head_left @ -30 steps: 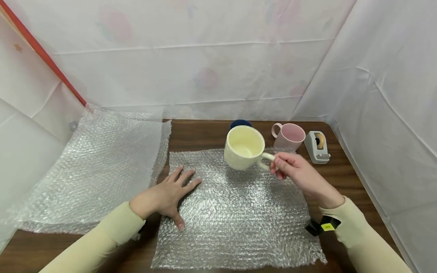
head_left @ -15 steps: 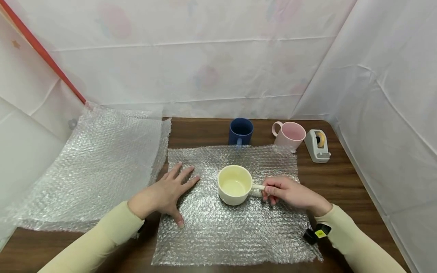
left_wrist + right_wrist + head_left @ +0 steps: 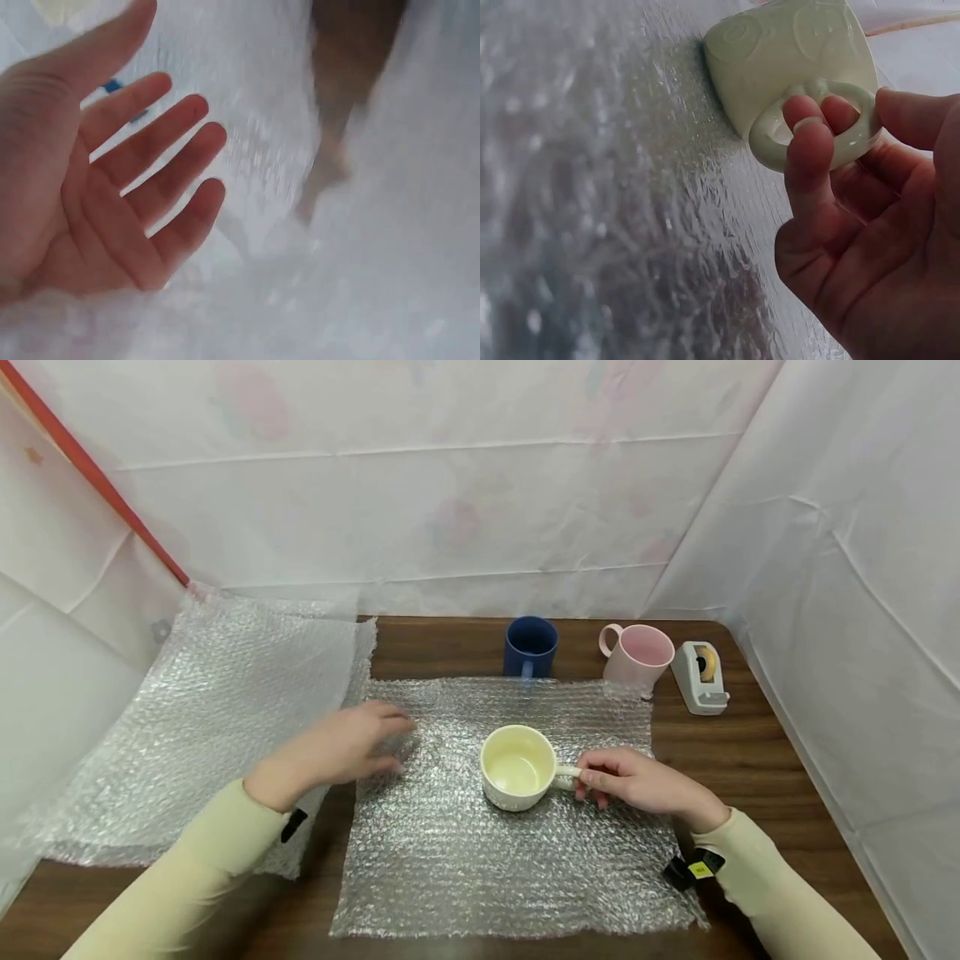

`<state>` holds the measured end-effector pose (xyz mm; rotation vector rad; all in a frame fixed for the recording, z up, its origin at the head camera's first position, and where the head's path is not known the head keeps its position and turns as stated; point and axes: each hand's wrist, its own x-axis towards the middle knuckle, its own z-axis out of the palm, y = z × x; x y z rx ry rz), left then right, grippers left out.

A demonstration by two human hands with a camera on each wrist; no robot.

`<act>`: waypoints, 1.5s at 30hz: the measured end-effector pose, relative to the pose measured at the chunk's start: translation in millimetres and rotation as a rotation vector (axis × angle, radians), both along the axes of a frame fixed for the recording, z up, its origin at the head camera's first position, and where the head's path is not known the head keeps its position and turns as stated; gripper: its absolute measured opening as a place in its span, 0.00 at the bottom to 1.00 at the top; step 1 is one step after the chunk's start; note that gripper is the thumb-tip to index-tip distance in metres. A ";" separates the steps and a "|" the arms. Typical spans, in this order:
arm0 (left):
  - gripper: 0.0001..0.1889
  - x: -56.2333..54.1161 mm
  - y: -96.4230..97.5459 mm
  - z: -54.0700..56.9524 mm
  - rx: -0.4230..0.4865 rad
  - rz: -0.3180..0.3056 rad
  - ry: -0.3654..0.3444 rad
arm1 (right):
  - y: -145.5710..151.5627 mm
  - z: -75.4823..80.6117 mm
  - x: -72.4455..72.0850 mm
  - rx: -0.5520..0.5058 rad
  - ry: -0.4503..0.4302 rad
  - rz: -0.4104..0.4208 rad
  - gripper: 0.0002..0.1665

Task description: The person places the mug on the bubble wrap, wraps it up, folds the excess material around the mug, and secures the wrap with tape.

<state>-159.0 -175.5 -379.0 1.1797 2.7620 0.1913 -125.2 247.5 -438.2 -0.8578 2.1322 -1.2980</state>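
Observation:
A pale yellow mug (image 3: 517, 768) with a raised pattern stands upright on a sheet of bubble wrap (image 3: 450, 877) spread over the table. My right hand (image 3: 637, 783) grips its handle (image 3: 772, 150), with fingers through the loop and the thumb on top in the right wrist view. My left hand (image 3: 341, 745) hovers over the left edge of that sheet, blurred in the head view. In the left wrist view its fingers (image 3: 180, 161) are apart and loosely bent, with nothing between them.
A blue mug (image 3: 530, 647) and a pink mug (image 3: 637, 656) stand at the back, behind the sheet. Right of them is a white tape dispenser (image 3: 699, 678). More bubble wrap (image 3: 202, 735) lies at the left. White curtains (image 3: 480, 510) enclose the table (image 3: 750, 760).
My right hand has brought the yellow mug down and toward me onto the bubble wrap. My left hand, earlier spread flat on the sheet, has lifted off and shifted left.

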 end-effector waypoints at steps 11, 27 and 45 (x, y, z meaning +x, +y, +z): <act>0.31 -41.6 -11.9 4.9 -0.038 0.219 0.103 | -3.4 -1.4 2.0 0.046 0.154 -0.031 0.10; 0.09 -36.2 -3.3 34.4 0.267 0.244 -0.162 | -3.3 10.4 -2.2 0.155 0.265 -0.036 0.10; 0.06 -4.7 71.6 50.5 0.710 0.103 -0.627 | -8.5 10.0 -6.3 0.135 0.291 0.035 0.09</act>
